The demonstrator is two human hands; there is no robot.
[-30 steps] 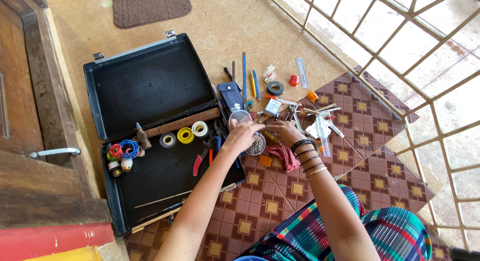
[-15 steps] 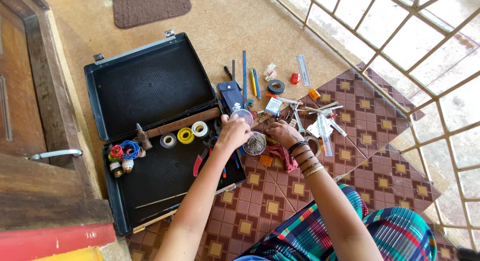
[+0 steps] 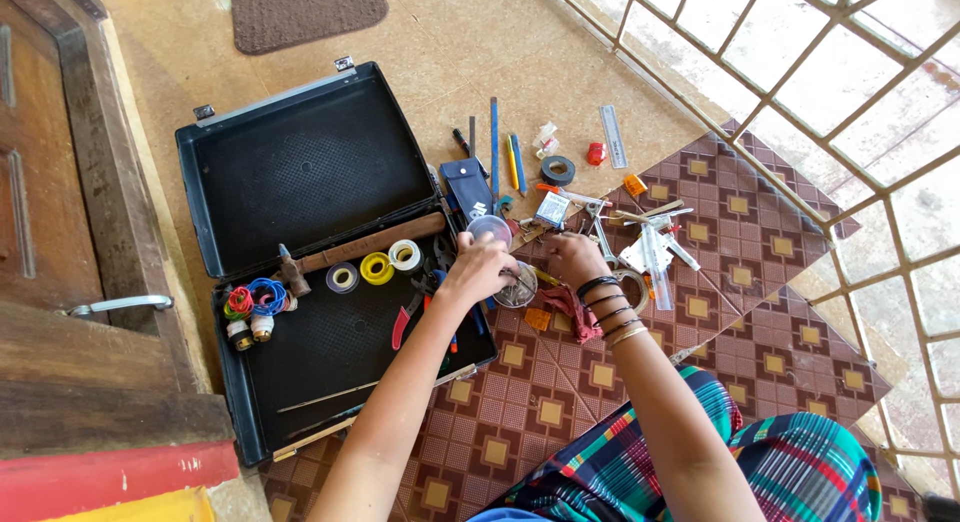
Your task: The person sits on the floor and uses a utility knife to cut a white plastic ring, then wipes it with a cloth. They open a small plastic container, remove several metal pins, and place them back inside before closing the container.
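Note:
My left hand [image 3: 480,269] rests at the right edge of an open black tool case [image 3: 200,182], its fingers on a small clear round container [image 3: 520,290] on the tiled floor. A clear round lid [image 3: 490,229] lies just above that hand. Close on the other side of the container is my right hand [image 3: 573,258], bangles on its wrist and fingers curled down over small parts. What those fingers hold is hidden. A red cloth [image 3: 575,314] lies under that wrist.
In the case lie a hammer [image 3: 350,250], tape rolls [image 3: 377,268], wire coils [image 3: 258,297] and red-handled pliers [image 3: 404,324]. A blue pouch [image 3: 468,187], black tape roll [image 3: 557,169], ruler [image 3: 613,137] and several small tools are scattered beyond my hands. A metal grille [image 3: 800,82] runs on the right and a wooden door [image 3: 60,212] stands on the left.
Both hands stay at the clear container; my left hand has shifted slightly, and the rest is unchanged.

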